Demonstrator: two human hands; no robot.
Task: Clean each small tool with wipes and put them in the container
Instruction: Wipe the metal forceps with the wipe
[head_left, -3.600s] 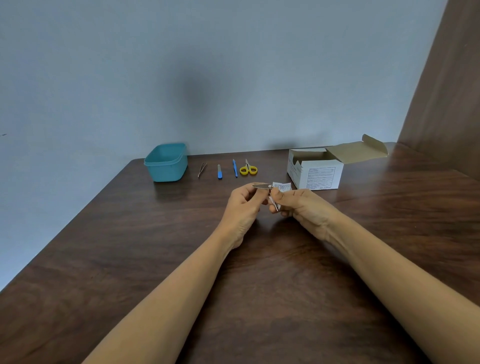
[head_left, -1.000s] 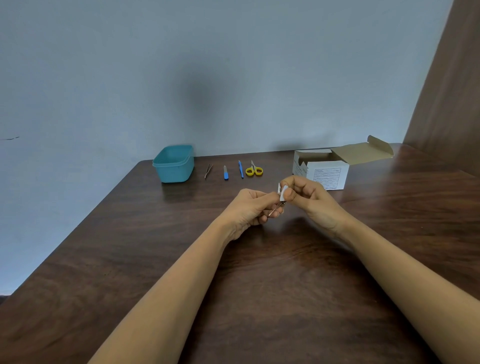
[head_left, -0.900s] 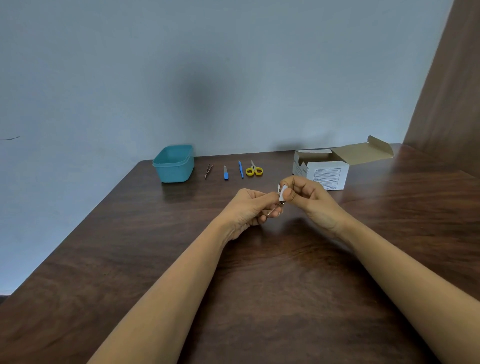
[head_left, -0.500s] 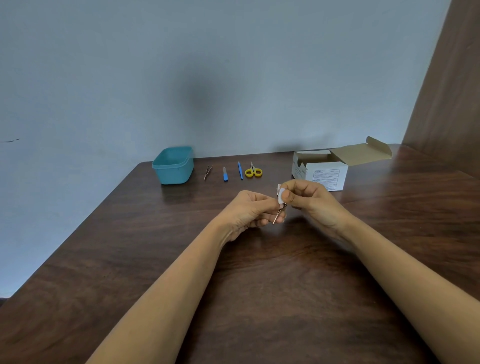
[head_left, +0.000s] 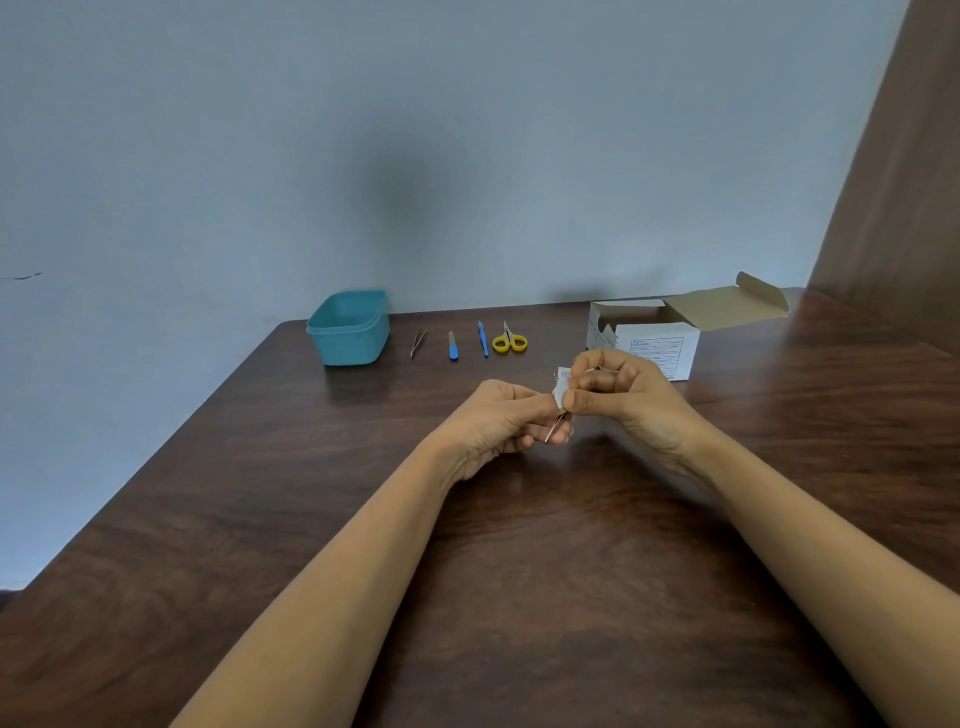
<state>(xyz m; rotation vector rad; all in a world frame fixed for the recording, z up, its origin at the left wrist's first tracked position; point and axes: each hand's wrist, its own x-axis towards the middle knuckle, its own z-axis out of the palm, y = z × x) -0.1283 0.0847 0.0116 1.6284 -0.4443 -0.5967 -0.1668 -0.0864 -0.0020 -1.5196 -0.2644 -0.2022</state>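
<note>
Above the middle of the table, my left hand (head_left: 498, 421) holds a small metal tool (head_left: 555, 430), its thin end sticking out below the fingers. My right hand (head_left: 618, 395) pinches a small white wipe (head_left: 561, 387) against the tool's upper part. Most of the tool is hidden by fingers and wipe. The teal container (head_left: 349, 328) stands at the table's far left. To its right lie tweezers (head_left: 418, 342), a blue-handled file (head_left: 453, 346), a blue tool (head_left: 483, 339) and yellow-handled scissors (head_left: 509, 340) in a row.
An open white cardboard box (head_left: 649, 340) with its flap raised stands at the far right, just behind my right hand. The dark wooden table (head_left: 519, 571) runs up to a grey wall; a brown panel (head_left: 898, 182) rises at the right.
The tool was held level 3.6 s ago; it now points down from my left hand. My right hand has brought the wipe onto it and slid slightly along it.
</note>
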